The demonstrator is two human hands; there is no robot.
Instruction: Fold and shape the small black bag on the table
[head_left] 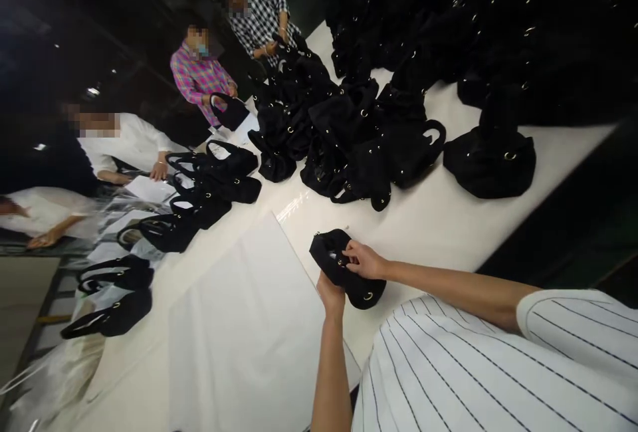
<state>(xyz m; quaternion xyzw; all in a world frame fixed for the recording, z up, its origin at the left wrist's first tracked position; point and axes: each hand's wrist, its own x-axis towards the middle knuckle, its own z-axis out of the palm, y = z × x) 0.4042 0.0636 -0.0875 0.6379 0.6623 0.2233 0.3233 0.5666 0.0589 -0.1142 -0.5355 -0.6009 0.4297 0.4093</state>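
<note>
A black fabric handbag [366, 291] with gold-coloured rings is held up over the white table in front of my striped shirt. My left hand [331, 292] grips it from below, its fingers mostly hidden behind the fabric. My right hand [366, 260] is closed at the bag's opening, thumb and fingers pinching the edge near a small gold fitting. A small pale patch shows inside the opening, too small to make out.
Black handbags are heaped on the white table [299, 201], with one bag [491, 159] at the right. More bags [172, 229] line the far side. A translucent sheet [239, 325] lies at my left. Several people stand across, one in a checked shirt [262, 6].
</note>
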